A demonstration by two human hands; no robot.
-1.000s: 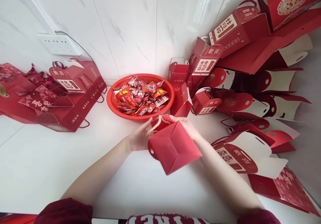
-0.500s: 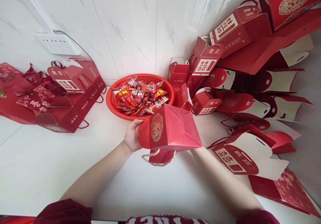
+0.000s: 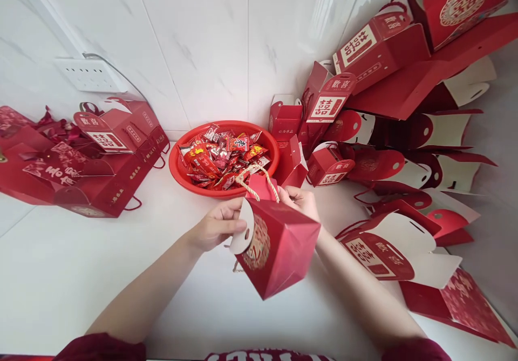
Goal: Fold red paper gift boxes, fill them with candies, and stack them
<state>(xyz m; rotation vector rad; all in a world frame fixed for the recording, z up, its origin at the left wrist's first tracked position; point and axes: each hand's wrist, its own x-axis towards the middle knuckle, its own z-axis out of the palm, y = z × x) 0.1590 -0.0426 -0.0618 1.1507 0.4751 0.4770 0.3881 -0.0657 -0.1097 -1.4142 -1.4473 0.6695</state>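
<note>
A red paper gift box (image 3: 283,247) with a gold round emblem and twisted cord handles is tilted in the air between my hands, its folded base facing me and to the right. My left hand (image 3: 220,223) pinches the box's rounded flap, bent so its white inner side shows. My right hand (image 3: 299,202) grips the far side of the box near the top, its fingers partly hidden behind it. Just beyond the box stands a red plastic basket (image 3: 178,175) full of wrapped candies (image 3: 220,153); a cord loop overlaps its front rim.
Several red boxes (image 3: 329,104), some folded up and others flat with white insides (image 3: 424,242), crowd the right side. At left lie a red bag (image 3: 133,177) and a small box (image 3: 117,126). A white power strip (image 3: 91,75) with a cable is on the tiled wall.
The box has turned: its base has swung down toward me and its handles now point up and away. The left flap is bent over, showing white. My right hand has come into view.
</note>
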